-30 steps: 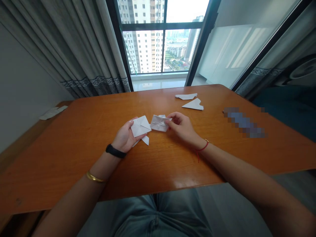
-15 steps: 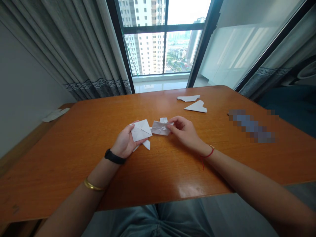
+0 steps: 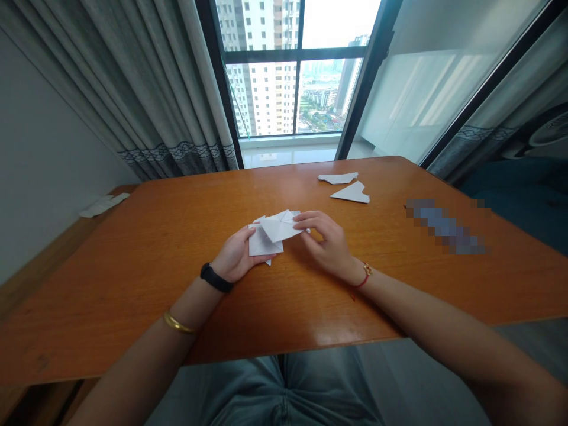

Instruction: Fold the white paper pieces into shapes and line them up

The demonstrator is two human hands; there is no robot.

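Note:
In my left hand [image 3: 237,254] is a folded white paper [image 3: 261,244], with the thumb on top and the fingers underneath. My right hand [image 3: 326,242] pinches a second folded paper [image 3: 279,226] at its right end. That second piece overlaps the upper right of the first one. A small white tip [image 3: 268,262] pokes out below the left-hand paper. Both pieces are held over the middle of the wooden table [image 3: 186,236]. Some of the folds are hidden by the overlap and by my fingers.
Farther back on the table lie a pointed folded paper [image 3: 352,193] and a narrow folded paper [image 3: 338,178]. A blurred-out item [image 3: 446,228] lies to the right. Another white sheet [image 3: 103,205] is at the far left, beside the wall.
My right hand has brought its folded paper leftward over the paper in my left hand; before, the two lay side by side. My left hand has shifted slightly right.

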